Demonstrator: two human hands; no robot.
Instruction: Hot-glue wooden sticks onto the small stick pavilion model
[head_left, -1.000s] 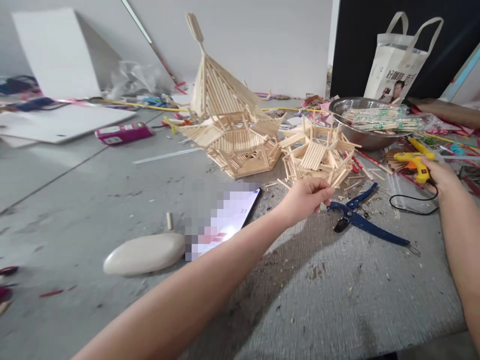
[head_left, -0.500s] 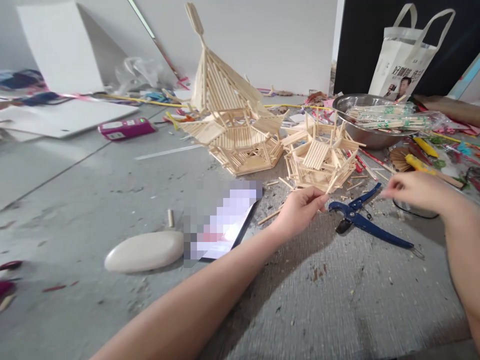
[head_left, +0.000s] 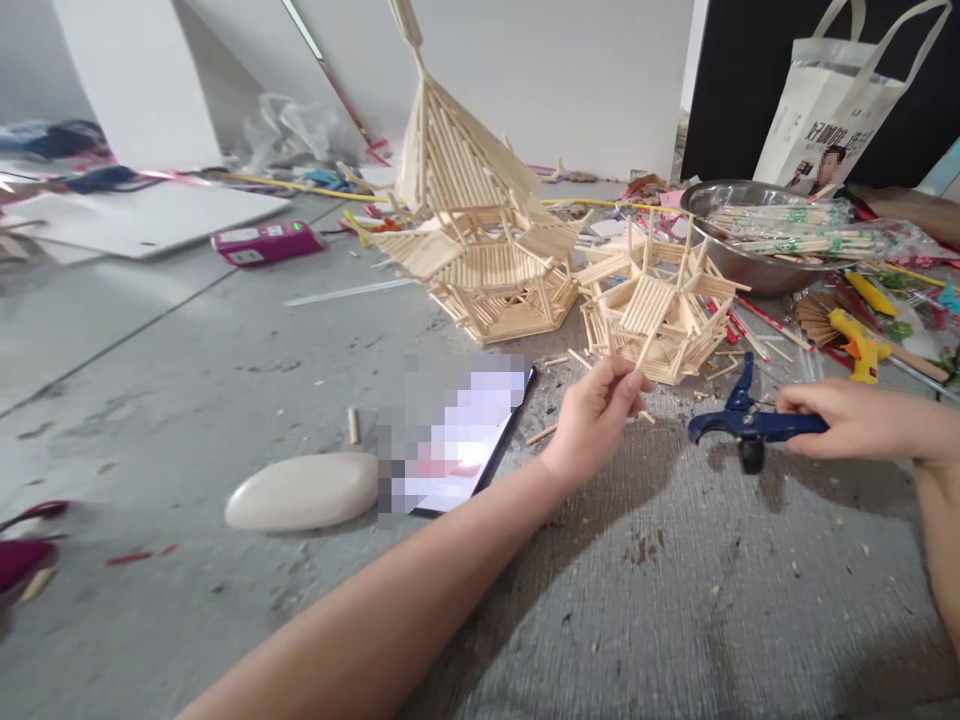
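Note:
My left hand (head_left: 604,415) pinches a thin wooden stick (head_left: 651,338), which points up and away in front of the smaller stick model (head_left: 652,300). At the right, my right hand (head_left: 836,415) is wrapped round one handle of a blue cutter (head_left: 750,425), lifted a little off the surface. The cutter's jaw faces left, toward my left hand, with a gap between them. Behind the left hand stands a larger stick model (head_left: 495,270) with a tall pointed roof (head_left: 461,150). Short cut stick pieces lie around the smaller model.
A phone (head_left: 469,440) lies left of my left hand, against a pale oval object (head_left: 304,492). At the right are a metal bowl (head_left: 709,250) of wrapped sticks, a yellow glue gun (head_left: 859,345) and a white bag (head_left: 832,110). A purple box (head_left: 266,243) lies far left.
My right hand has come down onto the blue cutter and picked it up, turning it. My left hand still holds the stick, now tilted more upright. The view has shifted slightly.

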